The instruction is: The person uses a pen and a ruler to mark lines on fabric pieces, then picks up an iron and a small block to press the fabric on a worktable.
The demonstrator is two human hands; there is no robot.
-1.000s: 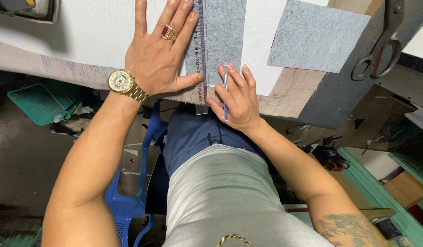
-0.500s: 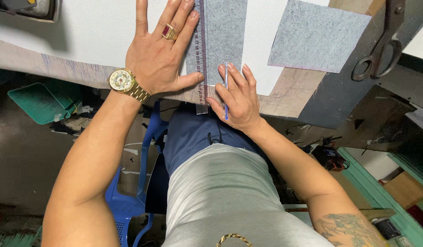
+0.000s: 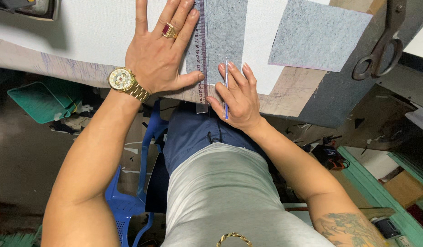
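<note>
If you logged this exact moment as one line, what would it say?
left hand: flat on ruler | right hand: holds blue pen on grey fabric strip | scissors: untouched, far right

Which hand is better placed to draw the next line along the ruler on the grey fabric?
Right, most likely. The right hand holds a blue pen beside the clear ruler, on the grey fabric strip. The left hand is spread flat, pinning the ruler, so it looks occupied.
</note>
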